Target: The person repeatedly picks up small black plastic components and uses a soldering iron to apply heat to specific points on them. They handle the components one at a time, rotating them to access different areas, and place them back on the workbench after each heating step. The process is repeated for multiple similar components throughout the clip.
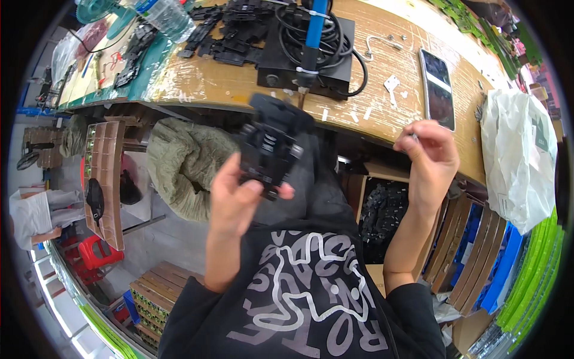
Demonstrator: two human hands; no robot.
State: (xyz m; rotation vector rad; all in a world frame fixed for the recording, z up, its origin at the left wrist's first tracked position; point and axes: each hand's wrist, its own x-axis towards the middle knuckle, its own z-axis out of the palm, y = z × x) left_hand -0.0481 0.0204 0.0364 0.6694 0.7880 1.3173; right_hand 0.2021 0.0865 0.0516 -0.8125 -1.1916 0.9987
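Observation:
My left hand (234, 194) is closed around a black moulded plastic part (272, 143), which is tilted up in front of my lap and slightly blurred. Its thumb lies on the part's lower end. Off to the right, my right hand (431, 152) is raised by the table edge, thumb and forefinger pinched together. Something tiny and greyish shows at those fingertips, too small to name. Just beyond the black part, a blue-and-black rod-shaped tool (312, 45) points its metal tip down at the table's edge.
A black box (269, 78) with coiled cable stands on the wooden table (209, 84). Black plastic parts (233, 36) are heaped left of it. A phone (438, 90) and a white bag (517, 155) lie right. Below, an open carton (357, 197) holds more black parts.

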